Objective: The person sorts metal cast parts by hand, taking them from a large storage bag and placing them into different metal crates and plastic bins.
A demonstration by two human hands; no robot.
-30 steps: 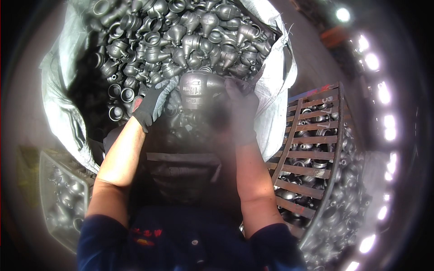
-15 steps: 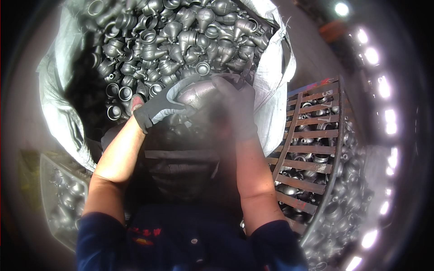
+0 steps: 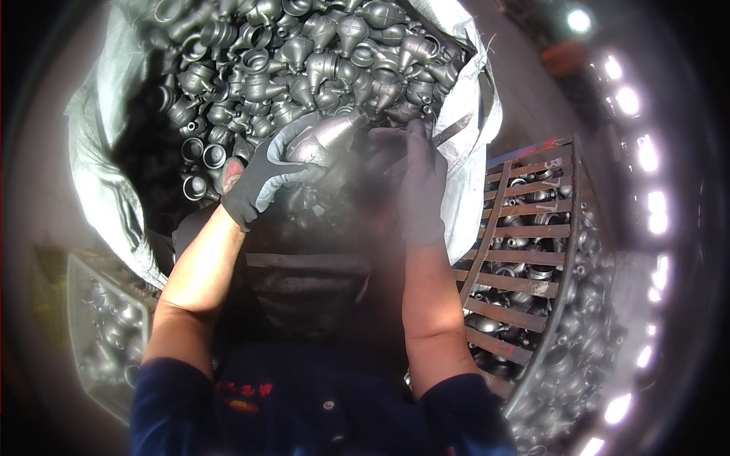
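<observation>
My left hand (image 3: 266, 171), in a grey and black glove, is closed around a bulb-shaped grey metal casting (image 3: 323, 140) with a tapering neck. The neck points up and right. To its right, my gloved right hand (image 3: 422, 178) is closed on a flat, narrow metal tool (image 3: 454, 129), whose end sticks out toward the upper right. Its kind cannot be made out, and its other part is lost in blur and shadow. A gap shows between the casting and my right hand. Both hands are above the near edge of a large white woven sack (image 3: 99, 178).
Many similar castings (image 3: 319, 68) fill the sack. On the right, a rusty slatted metal crate (image 3: 525, 232) holds more castings, with a pile (image 3: 574, 357) beyond it. A pale bin (image 3: 72, 327) with castings stands at the lower left.
My right hand has moved right, away from the casting, and the tool in it has swung from nearly upright to slanting right. The casting's neck now shows, tilted up toward the right.
</observation>
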